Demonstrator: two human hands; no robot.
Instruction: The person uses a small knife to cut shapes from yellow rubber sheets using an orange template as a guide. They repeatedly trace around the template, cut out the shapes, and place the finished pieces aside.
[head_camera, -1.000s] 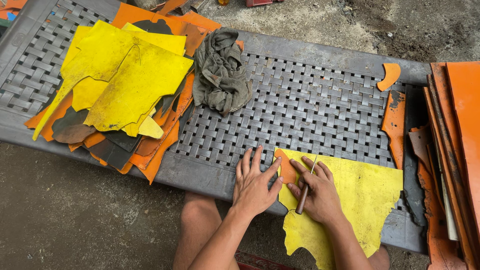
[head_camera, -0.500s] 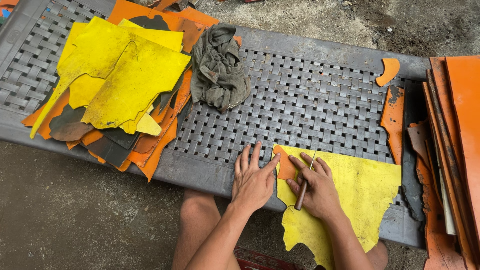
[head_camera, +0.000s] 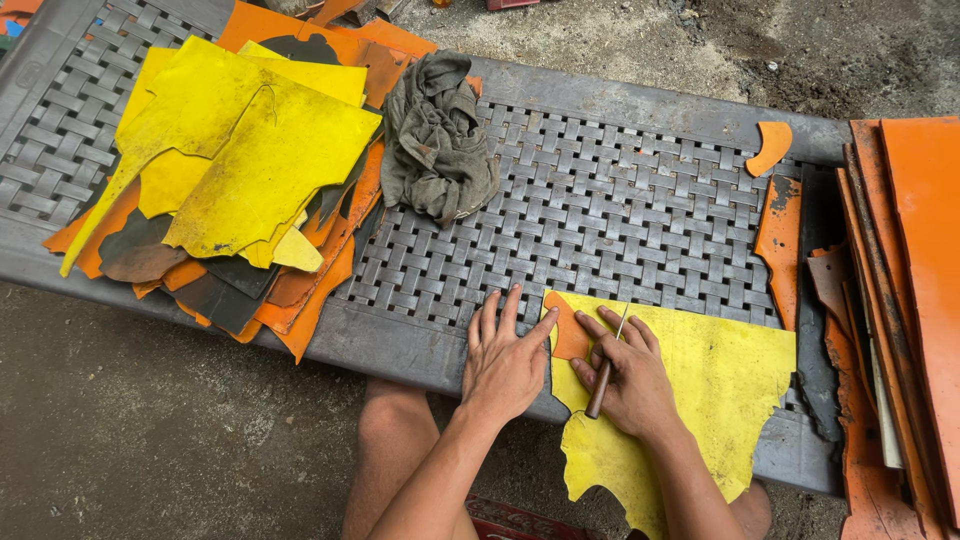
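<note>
Left hand (head_camera: 507, 362) flat, fingers spread wide, pressing down on the woven grey bench (head_camera: 620, 215) and touching the edge of a small orange template (head_camera: 568, 330). Right hand (head_camera: 630, 385) just beside it, wrapped around a brown-handled knife (head_camera: 603, 375), thin blade poking up past the fingers toward the far side. Both resting on a yellow leather sheet (head_camera: 720, 385) that sits under and to the right of the right hand and droops over the near bench edge. Crumpled olive rag (head_camera: 435, 140) well beyond the left hand. Messy pile of yellow and orange leather pieces (head_camera: 240, 180) far off to the left. Orange scraps (head_camera: 780, 235) and stacked orange sheets (head_camera: 920, 260) off to the right of the right hand.
</note>
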